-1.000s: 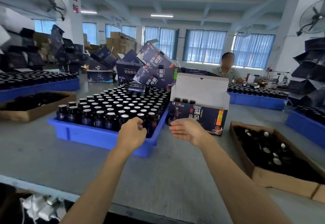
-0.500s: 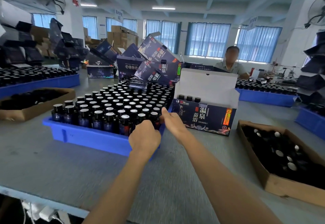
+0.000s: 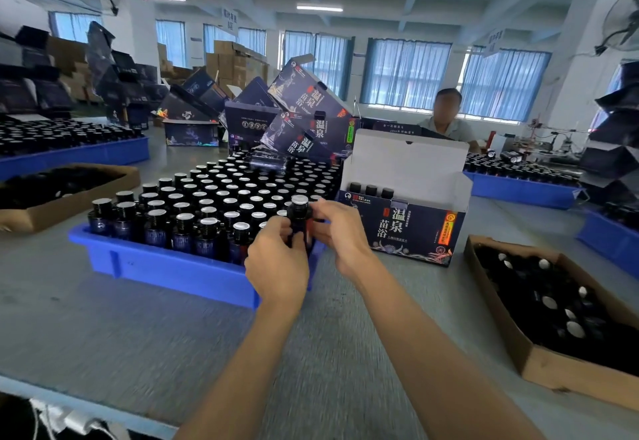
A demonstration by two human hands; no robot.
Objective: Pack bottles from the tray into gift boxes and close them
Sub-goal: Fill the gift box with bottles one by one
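A blue tray [image 3: 162, 267] on the grey table holds several dark bottles with silver caps. Both hands hold one dark bottle [image 3: 299, 213] raised above the tray's right front corner. My left hand [image 3: 278, 263] grips its lower body from the left. My right hand [image 3: 340, 232] pinches it from the right near the neck. Just right of the tray stands an open dark gift box [image 3: 404, 228] with its white lid flap up; three bottles stand at its left end.
A cardboard box [image 3: 539, 367] of dark bottles lies at the right, another [image 3: 69, 204] at the left. Further blue trays of bottles stand left, right and behind. Stacked gift boxes [image 3: 304, 121] lean behind the tray. A person sits across the table.
Both hands closed on a bottle at the tray's right front corner and lifted it above the other caps. The view moved closer to the tray.
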